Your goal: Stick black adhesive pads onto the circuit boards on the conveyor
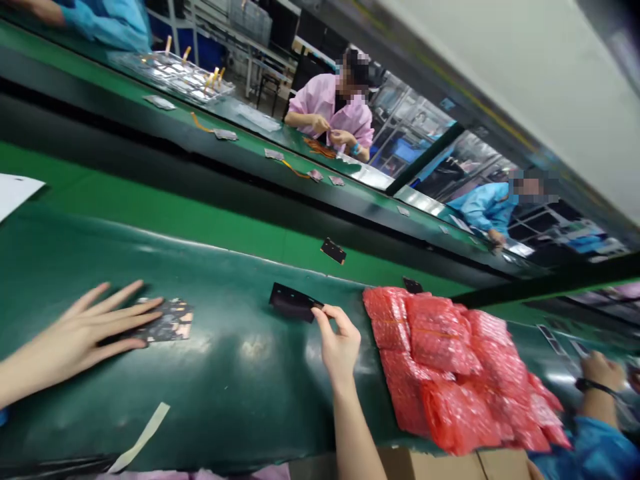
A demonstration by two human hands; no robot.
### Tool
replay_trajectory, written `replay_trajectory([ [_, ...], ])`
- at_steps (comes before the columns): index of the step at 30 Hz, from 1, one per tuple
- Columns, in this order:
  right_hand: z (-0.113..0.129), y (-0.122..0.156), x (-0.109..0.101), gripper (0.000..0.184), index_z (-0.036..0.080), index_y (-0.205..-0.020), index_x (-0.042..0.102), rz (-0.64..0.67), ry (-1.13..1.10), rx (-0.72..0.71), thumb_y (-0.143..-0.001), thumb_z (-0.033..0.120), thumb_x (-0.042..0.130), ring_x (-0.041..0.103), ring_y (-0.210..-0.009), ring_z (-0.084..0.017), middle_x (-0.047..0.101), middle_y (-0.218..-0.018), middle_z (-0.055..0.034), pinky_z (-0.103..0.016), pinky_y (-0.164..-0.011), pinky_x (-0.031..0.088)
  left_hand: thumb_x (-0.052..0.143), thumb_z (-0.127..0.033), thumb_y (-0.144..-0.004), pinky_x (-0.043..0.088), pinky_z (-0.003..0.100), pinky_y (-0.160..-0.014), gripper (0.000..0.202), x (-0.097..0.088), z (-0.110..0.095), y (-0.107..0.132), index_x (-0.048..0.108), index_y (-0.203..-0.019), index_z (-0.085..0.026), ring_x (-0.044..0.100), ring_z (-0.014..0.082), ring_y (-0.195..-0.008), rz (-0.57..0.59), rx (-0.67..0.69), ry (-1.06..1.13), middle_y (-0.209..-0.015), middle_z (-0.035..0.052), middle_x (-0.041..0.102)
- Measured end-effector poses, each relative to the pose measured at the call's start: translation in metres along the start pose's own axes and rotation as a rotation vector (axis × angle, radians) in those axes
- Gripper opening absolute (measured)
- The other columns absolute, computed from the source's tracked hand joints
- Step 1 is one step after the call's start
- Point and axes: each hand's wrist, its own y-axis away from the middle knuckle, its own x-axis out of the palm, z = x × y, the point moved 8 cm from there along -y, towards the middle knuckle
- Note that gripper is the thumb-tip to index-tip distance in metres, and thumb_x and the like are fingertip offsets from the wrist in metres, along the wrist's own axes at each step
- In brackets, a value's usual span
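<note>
My left hand (107, 323) lies spread over a flat, dark piece with pale and copper-coloured patches (173, 321), which rests on the green table (225, 400). The fingers cover part of that piece. Between thumb and forefinger, my right hand (340, 337) pinches one end of a thin black rectangular sheet (293, 301). The sheet is tilted and reaches out to the left of the fingertips, above the table. Small light holes show along its upper edge.
Red bubble-wrap packs (450, 367) are heaped right of my right hand. A black piece (333, 251) lies on the green belt (200, 230) beyond the table edge. A pale tape strip (143, 437) lies near me. Co-workers sit across the line; another person's hand (603, 373) is at far right.
</note>
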Motion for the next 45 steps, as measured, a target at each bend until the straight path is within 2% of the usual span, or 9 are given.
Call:
replay_trajectory([
  [1, -0.007, 0.0, 0.001, 0.023, 0.018, -0.075, 0.077, 0.009, -0.011, 0.048, -0.086, 0.038, 0.077, 0.07, -0.07, -0.019, 0.077, -0.076, -0.0057, -0.03, -0.07, 0.057, 0.049, -0.091, -0.086, 0.013, 0.07, -0.128, 0.073, 0.015, -0.02, -0.006, 0.077, -0.127, -0.038, 0.04, 0.0407, -0.153, 0.07, 0.078, -0.027, -0.14, -0.0013, 0.068],
  [3, -0.02, 0.001, 0.006, 0.025, 0.017, -0.073, 0.077, 0.03, -0.029, 0.146, -0.081, 0.041, 0.08, 0.066, -0.064, -0.018, 0.074, -0.07, -0.0049, -0.029, -0.064, 0.055, 0.052, -0.063, -0.103, 0.007, 0.064, -0.132, 0.048, 0.039, -0.062, -0.018, 0.073, -0.134, -0.033, 0.034, 0.0355, -0.157, 0.051, 0.207, -0.058, -0.148, 0.0012, 0.062],
  [6, -0.038, 0.003, 0.012, 0.033, 0.016, -0.068, 0.075, 0.069, -0.035, 0.291, -0.075, 0.047, 0.083, 0.058, -0.054, -0.016, 0.066, -0.058, -0.002, -0.028, -0.055, 0.051, 0.072, -0.052, -0.096, 0.006, 0.06, -0.135, 0.039, 0.085, -0.118, -0.03, 0.075, -0.131, -0.036, 0.04, 0.0347, -0.155, 0.087, 0.401, -0.034, -0.148, -0.0012, 0.064],
  [9, -0.052, 0.009, 0.017, 0.035, 0.016, -0.065, 0.074, 0.112, -0.013, 0.411, -0.073, 0.049, 0.082, 0.051, -0.049, -0.014, 0.057, -0.051, 0.0005, -0.027, -0.05, 0.046, 0.073, -0.054, -0.094, 0.002, 0.051, -0.138, 0.047, 0.091, -0.148, -0.03, 0.072, -0.132, -0.026, 0.042, 0.0338, -0.154, -0.117, 0.57, -0.112, -0.147, 0.0009, 0.065],
  [13, -0.063, 0.03, 0.025, 0.035, 0.016, -0.063, 0.074, 0.187, 0.007, 0.578, -0.07, 0.049, 0.083, 0.048, -0.045, -0.013, 0.056, -0.05, 0.0006, -0.025, -0.045, 0.041, 0.057, -0.071, -0.097, 0.018, 0.052, -0.133, 0.078, 0.077, -0.14, -0.029, 0.054, -0.149, -0.013, 0.03, 0.0371, -0.157, -0.169, 0.583, -0.203, -0.155, 0.0112, 0.056],
  [16, -0.065, 0.049, 0.037, 0.034, 0.017, -0.06, 0.072, 0.26, 0.012, 0.677, -0.071, 0.047, 0.084, 0.046, -0.044, -0.012, 0.053, -0.05, 0.0017, -0.024, -0.044, 0.039, 0.045, -0.065, -0.104, 0.034, 0.05, -0.121, 0.072, 0.069, -0.127, -0.03, 0.048, -0.152, -0.012, 0.03, 0.0368, -0.156, -0.097, 0.521, -0.192, -0.156, 0.0127, 0.054],
  [22, -0.054, 0.063, 0.05, 0.035, 0.018, -0.055, 0.067, 0.354, 0.086, 0.618, -0.081, 0.038, 0.079, 0.046, -0.049, -0.012, 0.051, -0.053, 0.0018, -0.023, -0.046, 0.038, 0.037, -0.047, -0.111, 0.024, 0.048, -0.122, 0.055, 0.069, -0.132, -0.022, 0.051, -0.149, -0.011, 0.029, 0.0371, -0.155, 0.0, 0.496, -0.214, -0.161, 0.0102, 0.049],
  [29, -0.05, 0.066, 0.046, 0.029, 0.018, -0.06, 0.069, 0.366, 0.131, 0.543, -0.084, 0.029, 0.081, 0.048, -0.053, -0.01, 0.053, -0.057, 0.0028, -0.02, -0.049, 0.039, 0.033, -0.036, -0.113, 0.035, 0.046, -0.106, 0.044, 0.065, -0.137, -0.023, 0.057, -0.141, -0.012, 0.044, 0.0344, -0.144, -0.013, 0.465, -0.182, -0.154, 0.0085, 0.057],
  [45, -0.051, 0.068, 0.041, 0.023, 0.019, -0.066, 0.074, 0.375, 0.155, 0.539, -0.085, 0.026, 0.083, 0.05, -0.053, -0.01, 0.056, -0.058, 0.0036, -0.02, -0.05, 0.04, 0.033, -0.035, -0.113, 0.038, 0.045, -0.105, 0.04, 0.063, -0.139, -0.022, 0.059, -0.135, -0.013, 0.048, 0.0322, -0.141, -0.036, 0.469, -0.164, -0.15, 0.0081, 0.061],
])
